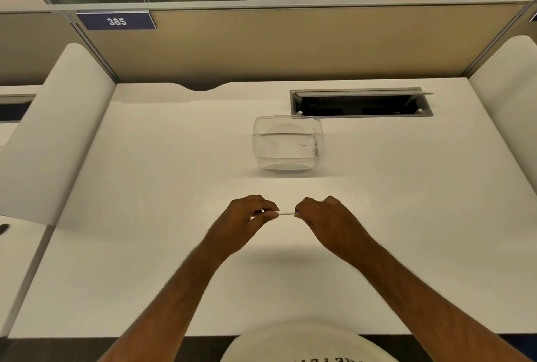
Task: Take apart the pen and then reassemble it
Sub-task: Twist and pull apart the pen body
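A thin white pen (286,213) lies level between my two hands, a little above the white desk (174,260). My left hand (250,213) pinches its left end with thumb and fingers. My right hand (322,215) grips the right end, where a small dark blue part shows at the fingertips. Only a short white stretch of the pen is visible between the hands; both ends are hidden in my fingers.
A clear plastic container (287,143) stands on the desk beyond my hands, with a few tiny bits inside at its right. Behind it is an open grey cable slot (360,103). Beige partitions close off the back and both sides.
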The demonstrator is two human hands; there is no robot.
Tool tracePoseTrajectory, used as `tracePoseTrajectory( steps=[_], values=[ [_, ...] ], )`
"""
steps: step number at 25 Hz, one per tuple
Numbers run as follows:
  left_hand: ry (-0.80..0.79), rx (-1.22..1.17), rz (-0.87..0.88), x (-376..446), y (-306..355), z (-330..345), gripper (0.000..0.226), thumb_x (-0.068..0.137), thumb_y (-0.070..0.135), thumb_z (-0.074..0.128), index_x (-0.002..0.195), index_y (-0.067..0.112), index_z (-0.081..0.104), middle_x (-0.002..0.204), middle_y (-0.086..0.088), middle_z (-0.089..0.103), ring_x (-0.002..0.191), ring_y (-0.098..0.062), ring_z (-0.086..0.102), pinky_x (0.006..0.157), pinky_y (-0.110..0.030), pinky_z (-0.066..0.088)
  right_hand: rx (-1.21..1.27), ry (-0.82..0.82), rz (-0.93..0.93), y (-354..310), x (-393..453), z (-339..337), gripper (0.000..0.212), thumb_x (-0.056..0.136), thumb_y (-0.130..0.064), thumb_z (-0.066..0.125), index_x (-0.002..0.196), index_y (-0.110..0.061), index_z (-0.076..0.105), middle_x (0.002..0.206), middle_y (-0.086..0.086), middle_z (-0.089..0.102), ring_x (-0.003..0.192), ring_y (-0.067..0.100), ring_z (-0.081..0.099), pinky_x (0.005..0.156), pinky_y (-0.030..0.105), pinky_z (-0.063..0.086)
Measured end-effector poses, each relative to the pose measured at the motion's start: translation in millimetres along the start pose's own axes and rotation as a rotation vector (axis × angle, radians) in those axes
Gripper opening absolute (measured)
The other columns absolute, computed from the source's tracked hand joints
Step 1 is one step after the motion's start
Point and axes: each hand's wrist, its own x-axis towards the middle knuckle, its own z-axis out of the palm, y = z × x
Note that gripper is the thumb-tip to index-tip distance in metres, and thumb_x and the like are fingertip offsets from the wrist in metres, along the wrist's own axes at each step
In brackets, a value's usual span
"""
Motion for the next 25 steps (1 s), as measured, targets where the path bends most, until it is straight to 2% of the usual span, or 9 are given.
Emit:
tracePoseTrajectory(
  steps=[2, 5, 7, 10, 13, 18, 19, 23, 25],
  values=[
    [-0.008, 0.005, 0.009, 0.4, 1.7, -2.3, 0.008, 0.096, 0.024, 0.071, 0.098, 0.026, 0.078, 0.089, 0.012, 0.071, 0.087, -0.009, 0.063, 0.077, -0.017, 0.046, -0.006, -0.026, -0.023, 0.0, 1.6, 1.3, 0.021, 0.107, -0.029, 0.047, 0.090, -0.022, 0.056, 0.071, -0.003, 0.056, 0.053, 0.019, 0.033, 0.057, 0.030, 0.032],
    [0.032, 0.159, 0.108, -0.5, 3.3, -5.3, 0.007, 0.096, 0.026, 0.071, 0.099, 0.026, 0.077, 0.092, 0.014, 0.071, 0.086, -0.009, 0.065, 0.079, -0.023, 0.051, 0.917, -0.363, 0.364, -3.9, 4.9, -3.0, 0.036, 0.112, -0.030, 0.036, 0.087, -0.016, 0.057, 0.071, 0.000, 0.060, 0.062, 0.018, 0.053, 0.066, 0.031, 0.048],
    [0.035, 0.317, 0.210, -0.8, 4.0, -6.0, 0.009, 0.097, 0.029, 0.068, 0.099, 0.026, 0.076, 0.092, 0.016, 0.070, 0.081, -0.005, 0.061, 0.078, -0.026, 0.049, 1.289, -0.492, 0.542, -5.5, 7.4, -3.6, 0.038, 0.112, -0.027, 0.037, 0.085, -0.011, 0.058, 0.069, 0.006, 0.053, 0.060, 0.021, 0.052, 0.073, 0.037, 0.053],
    [0.020, 0.411, 0.269, -1.2, 6.7, -8.1, 0.010, 0.099, 0.030, 0.065, 0.101, 0.027, 0.075, 0.092, 0.016, 0.069, 0.079, 0.000, 0.055, 0.076, -0.026, 0.046, 1.424, -0.549, 0.570, -6.0, 6.9, -2.0, 0.034, 0.111, -0.029, 0.038, 0.086, -0.012, 0.053, 0.070, 0.004, 0.044, 0.058, 0.021, 0.045, 0.077, 0.043, 0.053],
    [-0.018, 0.355, 0.238, -2.0, 4.8, -8.7, 0.011, 0.100, 0.028, 0.064, 0.103, 0.025, 0.075, 0.091, 0.015, 0.068, 0.079, 0.000, 0.054, 0.075, -0.020, 0.045, 1.248, -0.467, 0.510, -7.7, -1.2, 3.4, 0.033, 0.111, -0.030, 0.038, 0.084, -0.015, 0.048, 0.070, -0.002, 0.044, 0.057, 0.016, 0.043, 0.067, 0.035, 0.053],
    [-0.106, 0.083, 0.035, -4.9, 2.4, -1.9, 0.008, 0.097, 0.027, 0.068, 0.099, 0.027, 0.076, 0.089, 0.015, 0.069, 0.088, -0.007, 0.061, 0.075, -0.014, 0.044, -0.036, -0.016, -0.002, 1.2, -21.1, 10.3, 0.020, 0.106, -0.035, 0.042, 0.089, -0.026, 0.049, 0.066, -0.005, 0.049, 0.051, 0.016, 0.047, 0.045, 0.033, 0.039],
    [-0.097, 0.093, 0.040, -5.9, 2.3, -1.0, 0.008, 0.097, 0.028, 0.068, 0.099, 0.028, 0.076, 0.090, 0.014, 0.069, 0.089, -0.008, 0.062, 0.077, -0.017, 0.046, 0.031, -0.057, 0.025, -0.9, -21.9, 10.2, 0.022, 0.107, -0.037, 0.039, 0.090, -0.027, 0.049, 0.067, -0.004, 0.053, 0.052, 0.016, 0.049, 0.048, 0.035, 0.042],
    [-0.043, 0.261, 0.189, -7.5, 4.5, -3.3, 0.008, 0.098, 0.030, 0.067, 0.100, 0.026, 0.075, 0.090, 0.014, 0.067, 0.084, -0.007, 0.061, 0.076, -0.019, 0.047, 1.262, -0.439, 0.546, -14.6, -15.0, 0.2, 0.036, 0.112, -0.031, 0.037, 0.090, -0.013, 0.060, 0.067, 0.001, 0.055, 0.060, 0.019, 0.050, 0.065, 0.034, 0.050],
    [-0.052, 0.308, 0.243, -8.7, 7.1, -4.9, 0.010, 0.099, 0.028, 0.066, 0.101, 0.023, 0.075, 0.089, 0.014, 0.067, 0.081, -0.006, 0.059, 0.075, -0.015, 0.043, 1.459, -0.533, 0.649, -15.2, -11.9, -7.2, 0.033, 0.110, -0.031, 0.042, 0.091, -0.011, 0.060, 0.068, 0.003, 0.049, 0.060, 0.020, 0.048, 0.070, 0.036, 0.052]
  ],
)
